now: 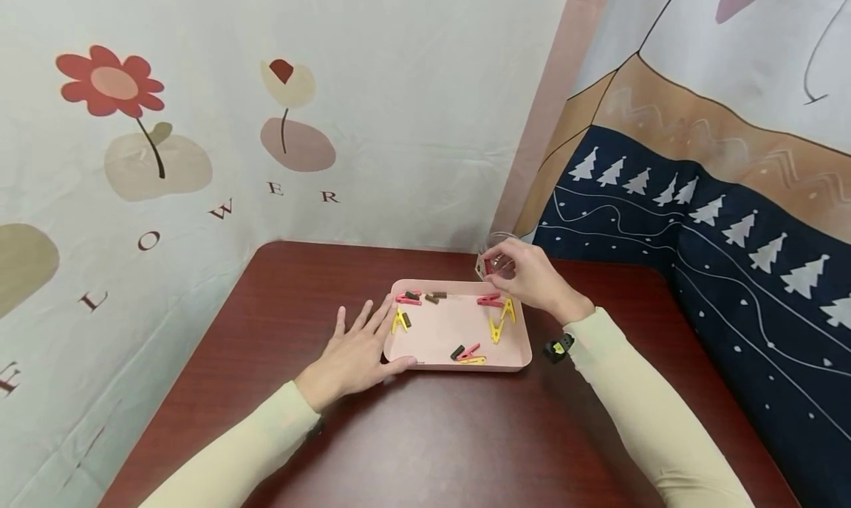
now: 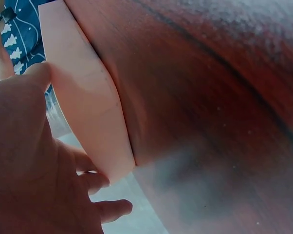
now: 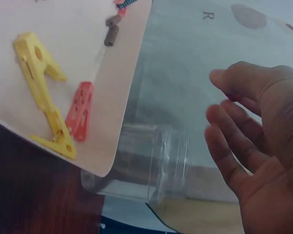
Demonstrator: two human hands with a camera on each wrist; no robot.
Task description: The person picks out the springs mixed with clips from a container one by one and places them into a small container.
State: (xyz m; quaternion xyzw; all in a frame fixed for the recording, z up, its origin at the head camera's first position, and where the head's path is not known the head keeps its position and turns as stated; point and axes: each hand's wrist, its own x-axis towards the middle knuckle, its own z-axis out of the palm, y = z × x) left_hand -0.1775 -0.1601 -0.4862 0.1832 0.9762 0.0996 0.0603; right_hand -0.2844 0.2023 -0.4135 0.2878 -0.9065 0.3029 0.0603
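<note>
My left hand rests on the left end of a shallow pink tray, fingers spread along its side and thumb at its front edge. In the left wrist view, its fingertips touch the tray wall. At the back right, my right hand is over a clear jar and pinches a small red thing, mostly hidden by the fingers. Inside the tray lie yellow clips, red clips, brown ribbed pieces and dark ribbed pieces.
The tray stands on a dark red-brown table. Behind it hangs a pale curtain with printed flowers and letters. A navy cloth with white trees borders the right side.
</note>
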